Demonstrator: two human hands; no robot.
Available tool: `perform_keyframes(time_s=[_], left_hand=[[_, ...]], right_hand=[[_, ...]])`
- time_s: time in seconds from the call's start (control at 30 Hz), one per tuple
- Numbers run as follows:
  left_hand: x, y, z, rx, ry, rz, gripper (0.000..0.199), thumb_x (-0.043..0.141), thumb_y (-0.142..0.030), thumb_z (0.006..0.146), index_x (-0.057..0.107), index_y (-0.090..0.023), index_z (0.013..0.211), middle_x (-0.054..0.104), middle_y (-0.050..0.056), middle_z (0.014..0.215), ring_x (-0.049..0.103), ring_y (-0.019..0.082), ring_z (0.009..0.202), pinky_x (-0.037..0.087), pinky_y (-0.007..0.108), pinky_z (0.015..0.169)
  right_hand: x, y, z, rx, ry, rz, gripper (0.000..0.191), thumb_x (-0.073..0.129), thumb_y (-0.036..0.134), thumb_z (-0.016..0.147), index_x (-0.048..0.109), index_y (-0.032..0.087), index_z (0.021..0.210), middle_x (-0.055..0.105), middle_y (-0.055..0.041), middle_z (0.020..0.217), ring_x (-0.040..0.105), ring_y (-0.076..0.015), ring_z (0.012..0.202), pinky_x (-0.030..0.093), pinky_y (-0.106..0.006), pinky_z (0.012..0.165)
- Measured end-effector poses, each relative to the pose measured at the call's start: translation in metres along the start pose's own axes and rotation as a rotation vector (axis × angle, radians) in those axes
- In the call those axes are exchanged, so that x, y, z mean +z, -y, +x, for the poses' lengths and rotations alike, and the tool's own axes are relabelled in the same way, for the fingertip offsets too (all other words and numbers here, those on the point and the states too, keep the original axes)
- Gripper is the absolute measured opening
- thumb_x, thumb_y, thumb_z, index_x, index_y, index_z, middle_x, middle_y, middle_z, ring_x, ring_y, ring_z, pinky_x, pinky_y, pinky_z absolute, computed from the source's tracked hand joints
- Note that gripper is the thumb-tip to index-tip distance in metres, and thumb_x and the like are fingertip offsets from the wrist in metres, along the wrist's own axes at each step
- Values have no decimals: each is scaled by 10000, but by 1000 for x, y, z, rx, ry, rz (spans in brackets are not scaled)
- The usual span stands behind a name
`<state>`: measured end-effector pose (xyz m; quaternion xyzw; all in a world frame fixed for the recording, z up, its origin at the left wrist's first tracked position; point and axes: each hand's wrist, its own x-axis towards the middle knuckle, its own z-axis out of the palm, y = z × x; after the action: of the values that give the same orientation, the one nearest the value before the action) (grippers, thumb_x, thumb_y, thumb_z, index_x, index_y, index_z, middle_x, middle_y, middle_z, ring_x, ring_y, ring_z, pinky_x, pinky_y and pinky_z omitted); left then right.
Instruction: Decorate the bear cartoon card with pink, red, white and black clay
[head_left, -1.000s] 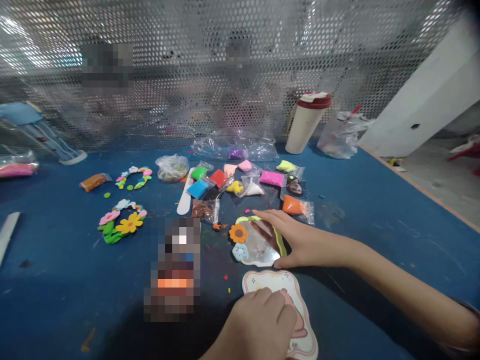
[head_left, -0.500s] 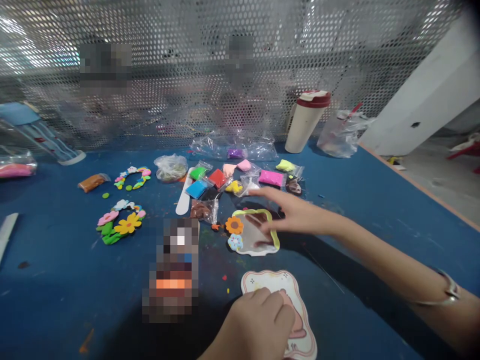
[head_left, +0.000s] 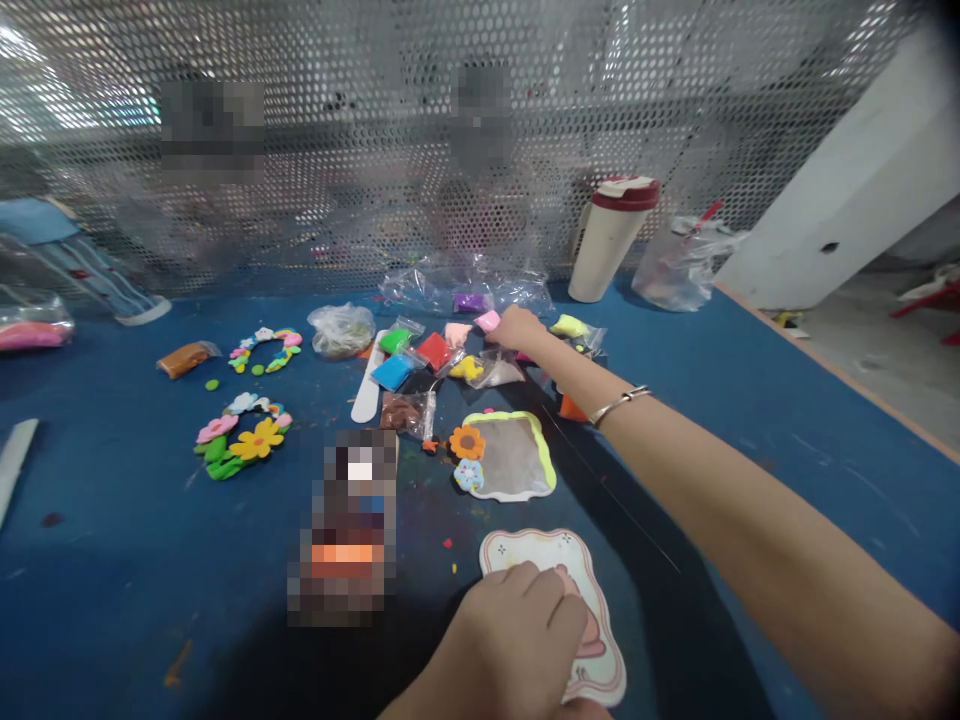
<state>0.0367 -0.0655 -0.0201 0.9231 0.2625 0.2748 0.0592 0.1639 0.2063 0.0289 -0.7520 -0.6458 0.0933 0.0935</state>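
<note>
My left hand [head_left: 517, 625] is closed, its curled fingers resting over a white wavy-edged board [head_left: 600, 685] with a pink picture and red border lines. Whatever may be inside those fingers is hidden. Stretched far across the table, my right hand [head_left: 517, 328] has its fingers closed at a small bag of light pink clay [head_left: 488, 321]. Beneath this hand a magenta clay bag is mostly covered. Between my hands lies a wavy-edged mirror [head_left: 517, 455] with a yellow-green clay rim, an orange flower [head_left: 467, 442] and a light blue flower [head_left: 469, 475].
Clay bags, including red [head_left: 433, 351], blue [head_left: 394, 372] and brown [head_left: 405, 412], lie beside a white stick [head_left: 367, 390]. Two flowered rings, one nearer [head_left: 255, 440], lie left of a blurred-out phone-like object [head_left: 349, 540]. A tumbler [head_left: 611, 240] stands by the perforated metal screen [head_left: 337, 200].
My right hand has moved from above the mirror, forward to the light pink clay bag, and its fingers have closed. My left hand stays on the board.
</note>
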Motion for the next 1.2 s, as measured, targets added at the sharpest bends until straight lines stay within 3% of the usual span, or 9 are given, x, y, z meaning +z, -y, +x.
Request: perform_keyframes(time_s=[0.3,0.5,0.6,0.67,0.73,0.83,0.93,1.07,1.2], left_hand=[[-9,-2,2,-55,118,-55,361,732,-474,666,511,-204,760,603,-4,724,553,175,624,364,309,477],[-10,-7,3,-113,162,-43,239,671,-378,687,514,-203,734,591,5,714,559,185,641,386,309,497],[-17,-9,5,-146,170,-127,271,690,-399,690,506,-201,721,608,3,729,570,179,643,414,298,513],[-25,-10,6,-196,121,-221,231,678,-357,738,509,-201,751,618,1,754,589,173,672,448,285,542],[-34,-9,7,-300,-50,-242,167,642,-261,786,529,-197,891,623,31,860,615,184,771,501,292,622],[-45,-8,10,-460,-328,-174,539,674,-246,774,427,-151,1243,530,169,1214,565,264,1089,527,392,829],[-50,-7,13,-415,-238,-380,586,690,-256,782,431,-200,1304,556,131,1275,567,240,1138,515,366,891],[-50,-10,15,-464,-150,-605,115,563,-207,873,622,-250,962,692,-17,896,652,131,819,515,238,727],[-47,-11,16,-779,-192,-535,157,458,-274,922,580,-219,839,623,-20,763,583,125,681,463,241,636]], right_hand=[[-2,0,0,-62,-77,-22,338,579,325,911,555,166,1209,590,-90,1213,618,-216,1010,528,-428,835],[-34,-14,-26,-79,-193,95,339,577,326,913,552,171,1213,588,-86,1217,616,-218,1015,527,-434,838],[-59,-29,-64,-127,-191,190,311,557,350,922,571,172,1176,610,-78,1172,624,-202,975,528,-413,821],[-72,-41,-102,-190,-129,251,363,429,447,961,630,151,1022,666,-61,959,633,-191,847,520,-361,738],[-78,-55,-149,-289,18,309,441,408,518,937,665,183,809,665,-23,753,616,-173,695,485,-300,610],[-75,-73,-218,-407,268,408,355,502,467,894,656,229,680,664,13,656,608,-152,611,467,-254,529],[-61,-85,-264,-373,640,700,297,520,444,872,705,257,734,707,-12,696,640,-183,644,495,-277,550],[-36,-94,-284,-88,531,833,550,390,685,835,745,265,821,737,-85,855,676,-266,846,531,-414,793],[-18,-89,-284,6,423,891,628,353,758,802,748,273,865,723,-108,946,652,-283,903,523,-455,811]])
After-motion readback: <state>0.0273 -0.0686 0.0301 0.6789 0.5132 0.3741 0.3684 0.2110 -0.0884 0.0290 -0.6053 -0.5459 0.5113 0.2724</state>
